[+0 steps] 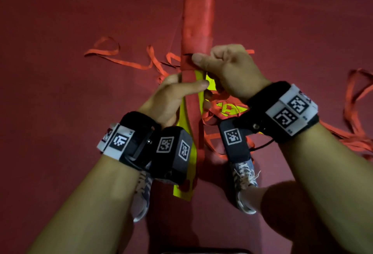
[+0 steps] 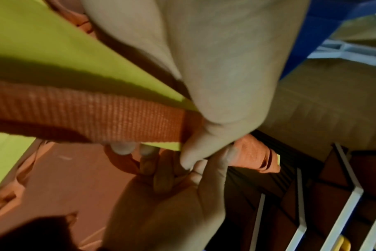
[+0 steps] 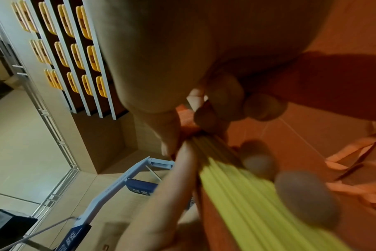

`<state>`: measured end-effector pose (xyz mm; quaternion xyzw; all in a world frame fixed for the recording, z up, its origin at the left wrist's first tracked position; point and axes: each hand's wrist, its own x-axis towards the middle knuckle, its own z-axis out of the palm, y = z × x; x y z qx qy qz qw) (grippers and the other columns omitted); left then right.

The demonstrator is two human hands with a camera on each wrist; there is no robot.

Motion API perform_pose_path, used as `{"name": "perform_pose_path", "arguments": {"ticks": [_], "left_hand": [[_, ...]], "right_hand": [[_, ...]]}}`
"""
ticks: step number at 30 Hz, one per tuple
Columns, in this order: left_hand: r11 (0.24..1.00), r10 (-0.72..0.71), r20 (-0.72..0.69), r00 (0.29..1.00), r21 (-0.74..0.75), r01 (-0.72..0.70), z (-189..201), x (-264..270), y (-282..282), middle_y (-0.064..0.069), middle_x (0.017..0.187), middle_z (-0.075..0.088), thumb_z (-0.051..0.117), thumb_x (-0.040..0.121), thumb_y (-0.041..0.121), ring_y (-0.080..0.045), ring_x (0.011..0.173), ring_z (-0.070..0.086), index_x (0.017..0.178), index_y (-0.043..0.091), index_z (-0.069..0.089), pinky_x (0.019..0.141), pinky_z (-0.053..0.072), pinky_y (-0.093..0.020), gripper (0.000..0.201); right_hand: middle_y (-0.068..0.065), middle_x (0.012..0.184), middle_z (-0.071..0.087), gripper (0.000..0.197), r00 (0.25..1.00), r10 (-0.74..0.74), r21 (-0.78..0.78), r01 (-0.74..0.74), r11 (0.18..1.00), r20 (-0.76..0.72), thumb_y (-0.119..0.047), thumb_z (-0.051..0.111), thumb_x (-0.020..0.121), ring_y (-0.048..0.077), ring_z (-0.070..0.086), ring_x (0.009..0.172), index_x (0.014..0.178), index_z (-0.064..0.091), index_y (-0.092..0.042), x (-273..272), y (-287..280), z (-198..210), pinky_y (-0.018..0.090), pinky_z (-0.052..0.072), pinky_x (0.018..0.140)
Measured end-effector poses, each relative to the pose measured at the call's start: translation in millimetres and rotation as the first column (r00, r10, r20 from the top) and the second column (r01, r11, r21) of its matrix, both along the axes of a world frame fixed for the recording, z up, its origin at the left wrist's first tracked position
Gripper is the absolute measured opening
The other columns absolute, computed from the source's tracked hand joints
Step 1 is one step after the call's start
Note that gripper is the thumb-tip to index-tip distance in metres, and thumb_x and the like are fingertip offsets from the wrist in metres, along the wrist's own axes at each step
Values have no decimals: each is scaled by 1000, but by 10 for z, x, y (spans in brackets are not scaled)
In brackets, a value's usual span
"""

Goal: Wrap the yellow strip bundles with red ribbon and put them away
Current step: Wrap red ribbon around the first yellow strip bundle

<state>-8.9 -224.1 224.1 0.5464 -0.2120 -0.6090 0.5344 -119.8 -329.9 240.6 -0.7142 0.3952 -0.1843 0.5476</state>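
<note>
A dull red floor [image 1: 60, 32] is seen under dim light. A dark wall rack [image 3: 72, 39] divided by white slats [image 3: 112, 110] is filled with yellow pieces [image 3: 92, 56], and a blue-and-white frame [image 3: 118, 182] is set near it.

It looked like an indoor sports hall. Tiers of yellow seats [image 3: 92, 57] stood behind white rails [image 3: 101, 68], and a red floor [image 1: 60, 102] lay under the person's shoes [image 1: 245, 183].

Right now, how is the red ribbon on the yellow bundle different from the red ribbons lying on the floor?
The ribbon on the bundle runs flat and straight along the yellow strips; the floor ribbons curl and tangle. Both the left hand and right hand grip the ribbon on the bundle; the floor ribbons at the far left lie untouched. Both are red.
</note>
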Motion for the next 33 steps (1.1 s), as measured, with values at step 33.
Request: {"name": "perform_pose_path", "arguments": {"ticks": [33], "left_hand": [[994, 98, 281, 955, 10, -105, -103, -150, -17, -19, 77, 64, 72, 63, 39, -27, 73, 58, 80, 6, 74, 73, 48, -49, 37]], "right_hand": [[7, 56, 30, 67, 1000, -27, -76, 28, 997, 13, -56, 72, 78, 19, 28, 49, 61, 43, 1, -31, 35, 74, 43, 22, 48]]}}
